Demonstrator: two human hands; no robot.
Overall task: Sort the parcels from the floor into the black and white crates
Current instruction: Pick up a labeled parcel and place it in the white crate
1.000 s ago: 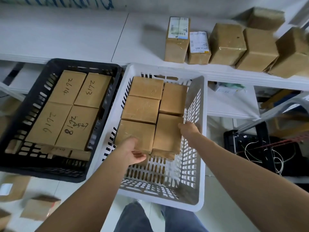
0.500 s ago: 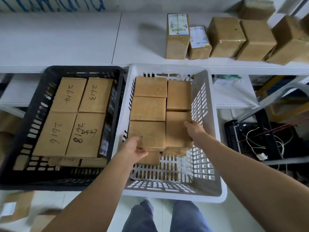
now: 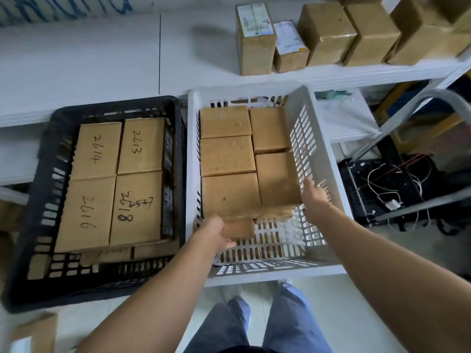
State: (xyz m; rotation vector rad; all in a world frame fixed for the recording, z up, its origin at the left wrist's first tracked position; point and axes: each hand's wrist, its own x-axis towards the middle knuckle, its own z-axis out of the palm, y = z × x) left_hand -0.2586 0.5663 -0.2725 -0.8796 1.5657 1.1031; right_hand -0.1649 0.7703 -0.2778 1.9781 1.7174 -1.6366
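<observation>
Entry: both hands inside the white crate (image 3: 267, 277), which stands just right of the black crate (image 3: 102, 289) and touches it.

Left hand (image 3: 216, 234): at the near end of the left column. Its thumb hooks under the near face of a low parcel (image 3: 240, 229) that pokes out from beneath the near-left parcel (image 3: 230, 194). The fingers are hidden, so I cannot tell their spread.

Right hand (image 3: 316, 198): lies against the right side of the near-right parcel (image 3: 277, 179), in the gap by the crate's slotted wall, thumb pointing away from me. Whether it grips or only steadies, I cannot tell.

Key relation: the low parcel lies directly ahead of the left thumb, and the left hand is the nearer one. Its long axis is covered. I judge the step in hand is seating this bottom layer.

Obstacles: the top layer overhangs the low parcel, and the near wall leaves little room.

Surroundings: numbered parcels (image 3: 96, 151) fill the black crate. Boxes (image 3: 328, 34) stand on the shelf (image 3: 102, 59). One floor parcel (image 3: 35, 332) remains at lower left, and cables (image 3: 392, 184) lie to the right.
</observation>
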